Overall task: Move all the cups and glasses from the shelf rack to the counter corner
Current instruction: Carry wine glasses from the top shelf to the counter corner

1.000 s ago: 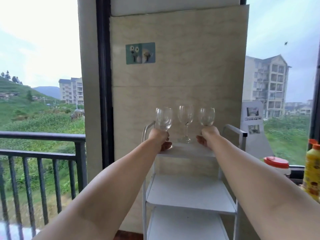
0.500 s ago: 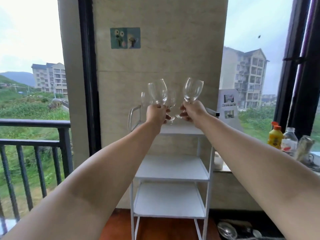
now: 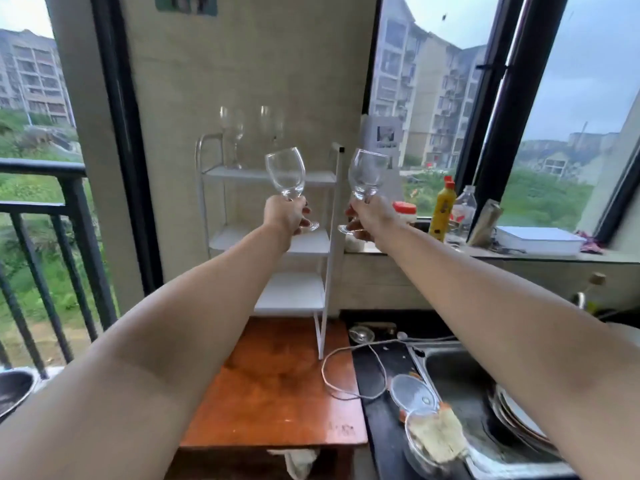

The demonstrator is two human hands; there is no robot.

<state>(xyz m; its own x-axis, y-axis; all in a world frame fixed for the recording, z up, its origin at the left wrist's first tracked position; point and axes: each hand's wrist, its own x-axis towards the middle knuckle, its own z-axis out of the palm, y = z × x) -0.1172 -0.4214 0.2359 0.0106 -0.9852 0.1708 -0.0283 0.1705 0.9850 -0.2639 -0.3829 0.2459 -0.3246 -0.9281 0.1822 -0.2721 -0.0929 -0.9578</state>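
White rack [image 3: 332, 216] stands on a wooden desk [image 3: 277, 393]; left hand [image 3: 285, 216] grips one glass [image 3: 285, 174], right hand [image 3: 372, 216] grips another [image 3: 367, 174].

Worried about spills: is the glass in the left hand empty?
Empty: the glass in the left hand is clear through, with no liquid line.

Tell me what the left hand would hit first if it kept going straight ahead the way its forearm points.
Most likely the white shelf rack: the left hand, holding a wine glass, points at its front between the top and middle shelves. Depth is unclear, so the glass bowl might reach the top shelf edge first.
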